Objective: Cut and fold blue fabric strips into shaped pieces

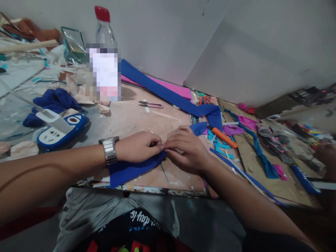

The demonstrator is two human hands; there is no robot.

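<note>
A piece of blue fabric [131,172] lies near the front edge of the worktable, partly under my left hand [140,146], which wears a metal watch at the wrist. The fingers of my left hand are pinched on the fabric's right end. My right hand [185,147] meets it there, thumb and fingertips closed on the same tip of fabric. Behind my hands, thread snips [151,105] with a pink handle rest on the table. A long blue strip [162,94] lies over pink material [175,87] along the wall.
To the left stand a clear bottle with a red cap [102,14] and a blue-and-white device [63,131] beside crumpled blue fabric [56,101]. An orange cutter [224,137] and scraps lie right. A blurred person's hand [327,155] shows at far right.
</note>
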